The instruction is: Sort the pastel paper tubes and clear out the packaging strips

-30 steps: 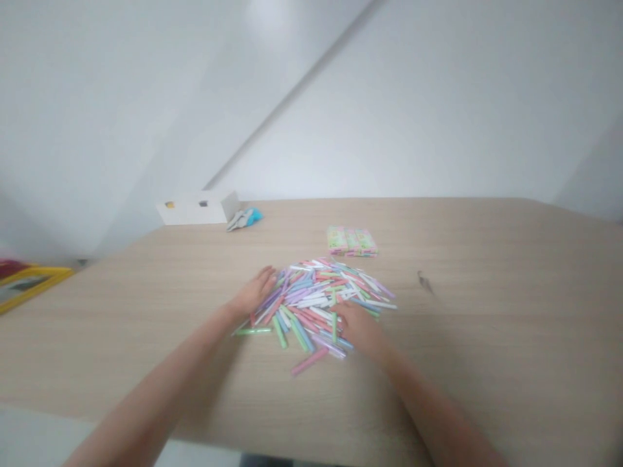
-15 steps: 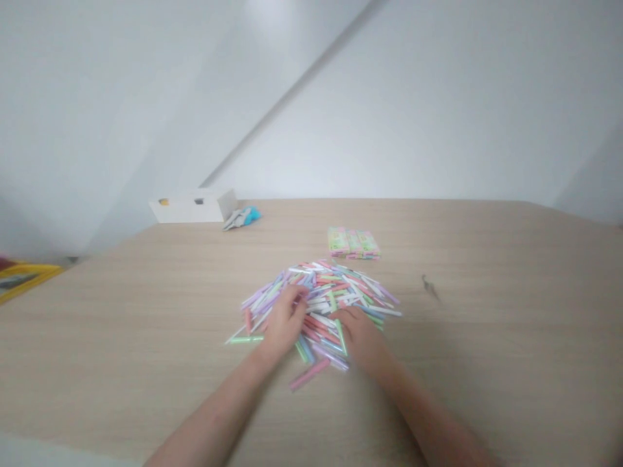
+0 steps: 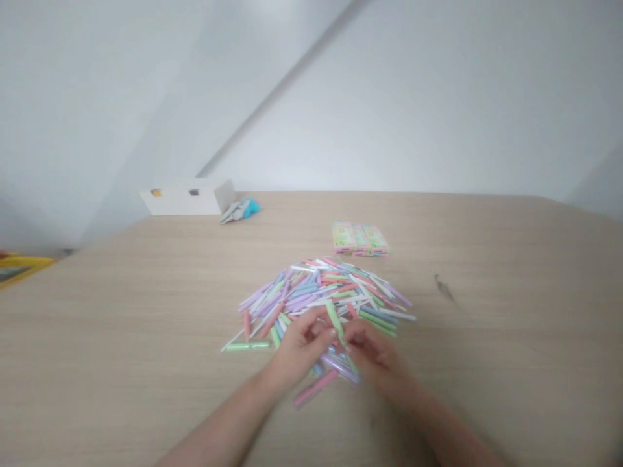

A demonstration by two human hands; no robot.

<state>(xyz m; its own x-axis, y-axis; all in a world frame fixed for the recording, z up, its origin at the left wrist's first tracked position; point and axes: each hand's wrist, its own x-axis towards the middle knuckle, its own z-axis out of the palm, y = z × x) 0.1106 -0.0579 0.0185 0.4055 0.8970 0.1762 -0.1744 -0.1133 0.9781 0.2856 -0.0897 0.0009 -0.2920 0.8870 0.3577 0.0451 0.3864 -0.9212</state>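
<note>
A slim light-green stick, with what looks like clear wrapping, is raised just over a heap of pastel sticks. My right hand has its fingers closed on the lower part of this green stick. From the other side, my left hand pinches it with thumb and index finger, the two hands almost meeting. Green, pink, purple, blue and white sticks lie crisscrossed around and under my hands. A pink stick lies nearest me, below my left hand. Blur hides what exactly the sticks are.
Behind the heap sits a stack of green-and-pink packets. A white box stands at the back left, with grey-and-blue gloves beside it. A small dark thin object lies to the right. A yellow-edged item shows at far left.
My hands have come together and drawn nearer to me. The green stick is now lifted between them; before, only my right hand was at it and my left rested on the heap.
</note>
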